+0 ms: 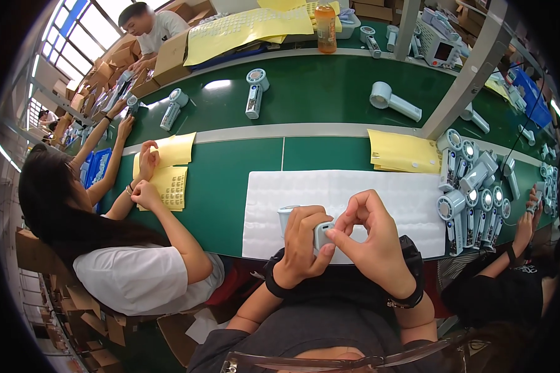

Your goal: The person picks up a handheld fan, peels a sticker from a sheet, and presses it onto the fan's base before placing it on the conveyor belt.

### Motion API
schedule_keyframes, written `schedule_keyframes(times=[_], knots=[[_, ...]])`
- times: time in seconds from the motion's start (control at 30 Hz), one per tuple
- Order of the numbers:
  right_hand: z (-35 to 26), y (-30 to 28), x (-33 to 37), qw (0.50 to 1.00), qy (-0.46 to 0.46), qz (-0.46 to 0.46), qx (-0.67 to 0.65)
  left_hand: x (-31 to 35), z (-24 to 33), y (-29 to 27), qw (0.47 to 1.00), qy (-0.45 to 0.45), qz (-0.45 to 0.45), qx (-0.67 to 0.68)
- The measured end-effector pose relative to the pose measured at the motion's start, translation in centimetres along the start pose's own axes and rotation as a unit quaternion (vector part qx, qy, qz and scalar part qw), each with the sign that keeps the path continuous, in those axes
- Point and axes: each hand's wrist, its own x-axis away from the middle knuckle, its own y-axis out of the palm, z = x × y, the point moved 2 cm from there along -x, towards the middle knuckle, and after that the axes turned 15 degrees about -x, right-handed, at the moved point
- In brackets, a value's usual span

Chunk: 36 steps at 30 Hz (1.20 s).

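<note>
Handheld fan (323, 236), pale blue, was in the left hand (303, 239) of the person wearing the camera, above a white mat (386, 214) laid along the table's near edge. In the head view, the only one, the fan's round head showed to the left of the knuckles, while the slotted end of its handle faced the wearer. The left fingers were wrapped around the handle. The right hand (374, 239) bent its thumb and forefinger into a ring, their tips at the handle's end; whether they pinched a small piece there could not be told. The other right fingers were loosely curled.

Judging by this pose, the step in hand was fine fingertip work on the handle's end. The next move seemed to call for a steady left grip and light, exact pressure from the right thumb.

Just beyond the mat's far edge, near its right corner, lay yellow sheets (404, 150). Against the mat's right edge was a crowded cluster of similar fans (471, 196). Toward the table's left end, a co-worker in a white top (134, 280) sat beside more yellow sheets (171, 186). Past the table's far edge, a few spaced-out fans (254, 102) lay on a green surface (317, 93).
</note>
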Motion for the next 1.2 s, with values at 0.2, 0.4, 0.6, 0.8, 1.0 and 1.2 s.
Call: schedule_keyframes(times=[0.2, 0.4, 0.6, 0.8, 1.0, 1.2], knots=[[-0.5, 0.7, 0.4, 0.998, -0.034, 0.006, 0.051, 0.0, -0.1, 0.1, 1.0, -0.003, 0.01, 0.002], [-0.4, 1.1, 0.6, 0.993, -0.067, 0.005, 0.096, -0.2, 0.0, -0.1, 1.0, 0.002, 0.017, 0.008], [-0.2, 1.5, 0.8, 0.99, -0.084, 0.012, 0.116, -0.2, 0.0, -0.2, 1.0, -0.012, 0.02, 0.016], [0.7, 2.0, 1.0, 0.976, -0.156, 0.005, 0.15, 0.5, -0.6, -0.1, 0.997, -0.058, 0.03, 0.05], [0.8, 2.4, -0.3, 0.934, -0.28, 0.044, 0.216, 0.5, -1.4, -0.1, 0.993, -0.071, 0.033, 0.085], [2.5, 1.3, -1.5, 0.992, -0.108, -0.051, 0.047, 0.5, -1.1, -0.6, 0.988, -0.081, 0.057, 0.119]])
